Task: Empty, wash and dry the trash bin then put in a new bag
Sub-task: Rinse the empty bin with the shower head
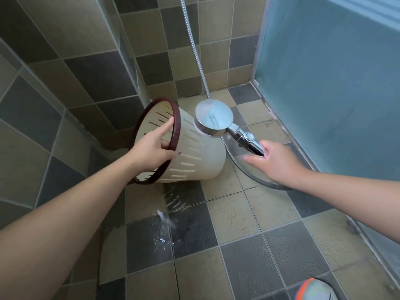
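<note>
Washing step: left hand (152,149) gripped dark-red rim of tilted cream slotted plastic bin (192,154); right hand (275,162) held chrome shower head (214,120) by handle, fingers loosely spread. Next, likely: rinse interior.

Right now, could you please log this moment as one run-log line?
stage: washing | left hand: grips tilted trash bin by rim | right hand: holds shower head handle, aimed at bin's side | floor: wet

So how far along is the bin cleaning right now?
Emptying looks done: the slotted trash bin holds no bag or rubbish. Washing is in hand: the left hand grips its dark rim, tilted, while the right hand holds the shower head against it. Drying and a new bag remain.
</note>
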